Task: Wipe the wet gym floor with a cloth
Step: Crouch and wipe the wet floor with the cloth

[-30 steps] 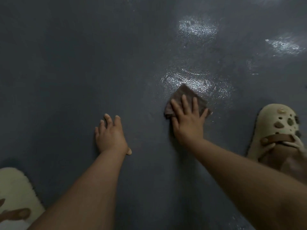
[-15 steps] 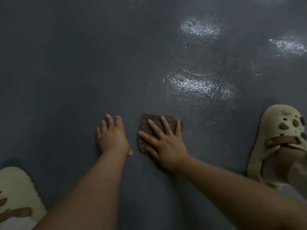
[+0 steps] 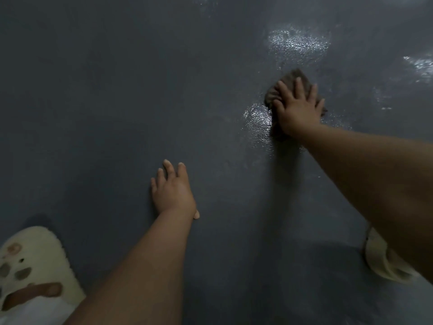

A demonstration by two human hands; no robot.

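A small, crumpled brown cloth (image 3: 289,86) lies flat on the dark grey, fine-textured gym floor (image 3: 105,102), pinned under the right hand (image 3: 296,109), whose fingers are spread straight across the fabric and press it down rather than curl round it. Half a second ago the cloth sat close beside the left hand; it now lies well beyond and to the right of that hand, at full reach of the right arm, so the stroke has swept outward again. The cloth's near-left edge touches a glistening wet patch (image 3: 256,123), and a second shining patch (image 3: 297,43) lies just beyond the cloth, with a third sheen (image 3: 419,64) further right of it. The left hand (image 3: 172,191) rests open, fingers extended and palm down, on dull floor nearer the body than the cloth, evidently bracing the person's weight. A cream perforated foam clog (image 3: 35,259) stands nearer still and left; another cream clog (image 3: 384,261) shows partly under the right forearm. Judging by the remaining sheen around the cloth, wiping is under way but unfinished.
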